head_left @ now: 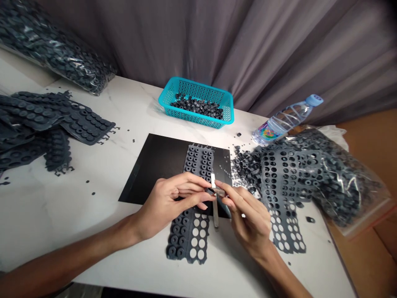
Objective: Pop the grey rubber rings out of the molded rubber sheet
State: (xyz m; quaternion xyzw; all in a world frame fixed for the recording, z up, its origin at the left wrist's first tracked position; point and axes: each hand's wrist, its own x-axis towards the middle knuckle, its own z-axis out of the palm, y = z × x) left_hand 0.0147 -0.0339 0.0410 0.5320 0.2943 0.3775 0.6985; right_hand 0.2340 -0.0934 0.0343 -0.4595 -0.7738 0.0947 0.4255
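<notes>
My left hand (173,196) is closed in a pinch, with a small dark rubber piece (211,190) between its fingertips. Close against it, my right hand (248,211) grips a small metal tool (218,192); fingers cover much of it, so its kind is unclear. Beneath both hands lies a dark rubber sheet (178,236) of ring-shaped parts, with a block of open holes at its near right. A narrow metal strip (216,213) shows under the fingers. The black mat (151,165) lies below the sheet's far part.
A turquoise basket (197,120) of small dark parts stands behind the mat. To the right are a loose pile of parts (248,165), a punched-out sheet (283,198), a plastic bottle (285,120) and a filled bag (344,186). More sheets (56,120) and another bag (62,54) lie left.
</notes>
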